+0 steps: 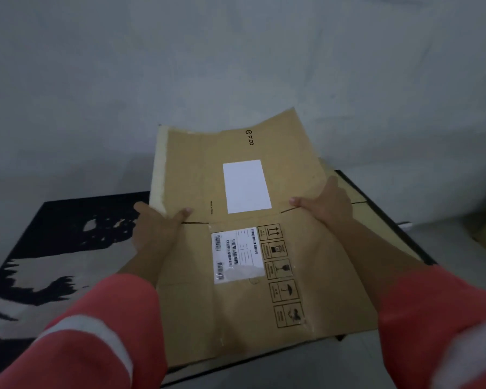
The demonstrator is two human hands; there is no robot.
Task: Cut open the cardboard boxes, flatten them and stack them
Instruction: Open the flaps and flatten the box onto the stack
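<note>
Two hands hold a flattened cardboard box (pixel 236 318) by its side edges. The thumbs of the left hand (pixel 157 228) and right hand (pixel 326 206) lie on top, with the fingers hidden beneath. Beyond the grip the far panel tilts up, printed "PICO" (pixel 249 137); a blank white label (pixel 247 186) sits between the thumbs. Nearer than the grip, a barcode sticker (pixel 237 255) is too blurred to read, beside handling symbols (pixel 281 273). More cardboard (pixel 357 192) shows under the right hand — all above a black-and-white rug (pixel 54 248).
</note>
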